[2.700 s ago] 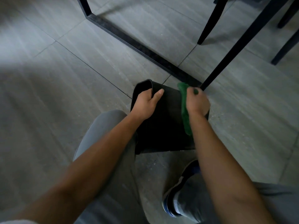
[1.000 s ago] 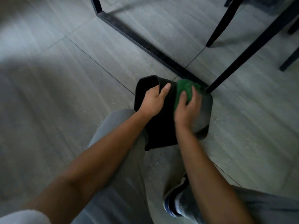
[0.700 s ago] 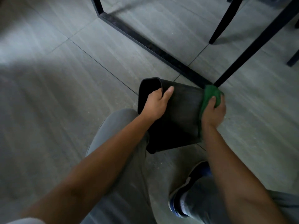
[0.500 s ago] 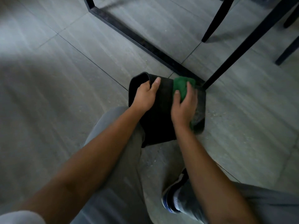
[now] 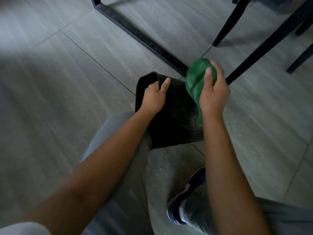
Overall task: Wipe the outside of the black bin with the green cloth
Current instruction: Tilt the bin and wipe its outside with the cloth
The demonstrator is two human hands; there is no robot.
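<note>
Left hand (image 5: 153, 99): clamped on the rim of the black bin (image 5: 172, 119), fingers curled inside, thumb along the outer wall. Right hand (image 5: 212, 95): closed around the bunched green cloth (image 5: 194, 78), at the bin's far right upper edge. Bin: tipped over on the grey tiled floor (image 5: 67, 82) between the knees, black furniture legs (image 5: 264, 43) beyond; shoe (image 5: 184, 199) at near right.
</note>
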